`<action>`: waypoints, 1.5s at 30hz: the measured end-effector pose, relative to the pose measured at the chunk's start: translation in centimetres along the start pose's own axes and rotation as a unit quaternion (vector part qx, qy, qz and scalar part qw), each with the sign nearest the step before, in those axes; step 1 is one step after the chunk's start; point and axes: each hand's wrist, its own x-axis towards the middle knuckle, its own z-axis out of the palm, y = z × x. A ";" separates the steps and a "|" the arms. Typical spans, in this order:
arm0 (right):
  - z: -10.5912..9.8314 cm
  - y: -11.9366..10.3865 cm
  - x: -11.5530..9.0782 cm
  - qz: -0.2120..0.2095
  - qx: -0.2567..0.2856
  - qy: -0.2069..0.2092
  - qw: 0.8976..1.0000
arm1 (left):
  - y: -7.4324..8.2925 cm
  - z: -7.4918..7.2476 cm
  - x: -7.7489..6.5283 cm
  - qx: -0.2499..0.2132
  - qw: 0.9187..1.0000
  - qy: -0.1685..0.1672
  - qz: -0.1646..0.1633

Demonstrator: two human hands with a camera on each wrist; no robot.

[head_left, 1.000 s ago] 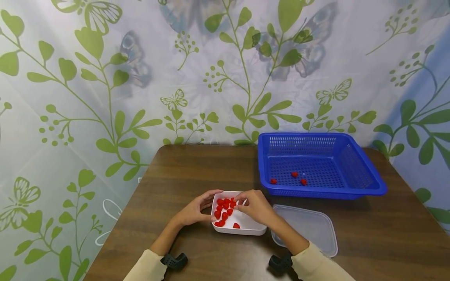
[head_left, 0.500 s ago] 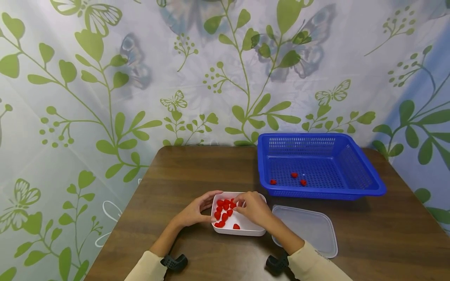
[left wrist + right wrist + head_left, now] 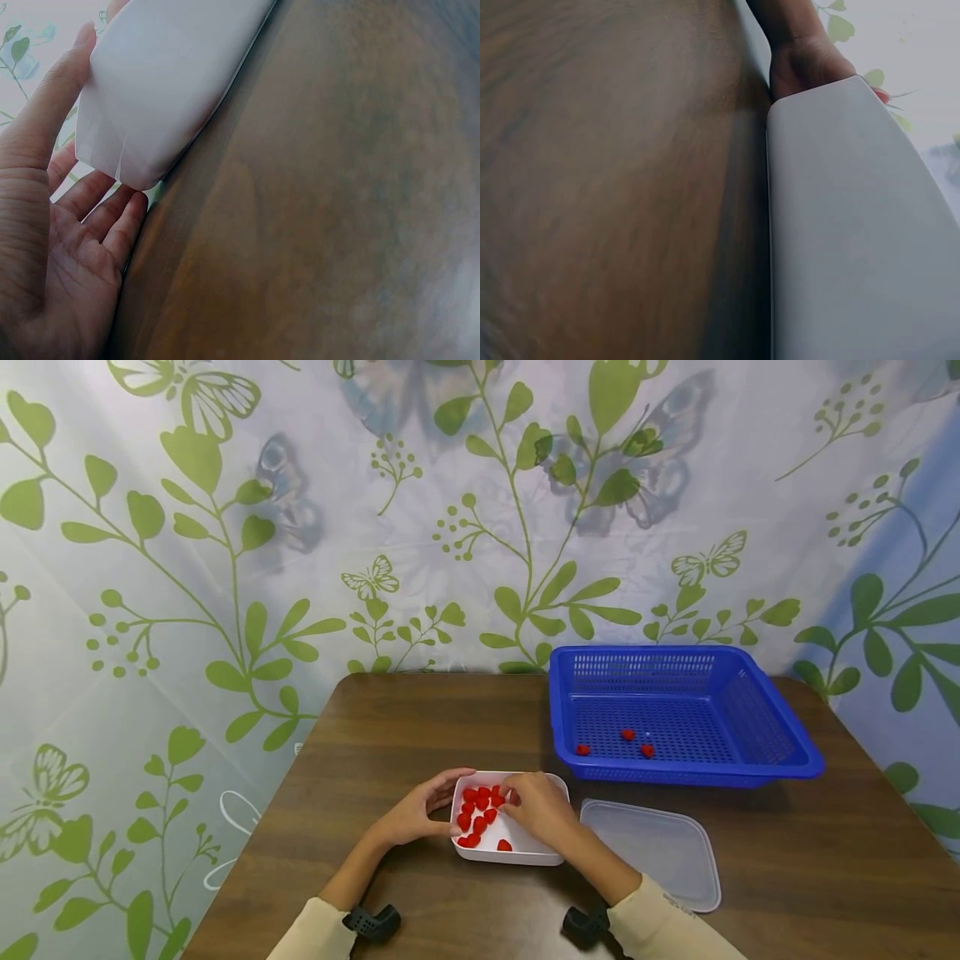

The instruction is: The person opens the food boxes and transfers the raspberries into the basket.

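Right sleeve (image 3: 667,917) sits slightly further left in the frame than a second ago; the arrangement otherwise matches. Left hand (image 3: 415,807), lower centre, has its thumb and fingers clamped round the left end of the white container (image 3: 512,857). Red pieces (image 3: 480,824) cluster inside its left half, one apart near the lower wall. Right hand (image 3: 538,810) reaches in; its fingertips adjoin a piece, but whether they pinch it cannot be told. Translucent lid (image 3: 660,847) lies right, below the blue basket (image 3: 690,772), which holds three more red pieces (image 3: 647,750). Assessed risk: fingers brushing the cluster could scatter it; a slackened left grip could let the container slide.
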 end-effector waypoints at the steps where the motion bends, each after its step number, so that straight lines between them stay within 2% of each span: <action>1: 0.0 0.0 0.0 0.003 -0.008 0.002 1.000 | 0.0 0.0 0.0 0.002 1.000 0.000 0.002; 11: 0.0 -0.4 -0.5 -0.002 -0.052 0.028 0.998 | -0.2 0.1 0.0 0.017 1.000 0.001 0.004; 20: 0.1 -0.7 -0.5 0.011 -0.067 0.022 0.997 | 0.0 0.1 0.0 0.016 1.000 0.007 -0.008; 30: 0.3 -0.6 -0.5 0.010 -0.092 0.034 0.995 | -0.1 0.1 0.0 0.016 1.000 -0.001 0.009; 35: 0.2 -0.5 -0.5 0.003 -0.083 0.036 0.996 | -0.2 0.0 0.0 0.012 1.000 -0.001 0.011; 45: -0.8 -0.9 -0.4 0.017 -0.052 0.009 0.998 | -0.1 -0.1 -0.1 0.008 1.000 -0.007 0.008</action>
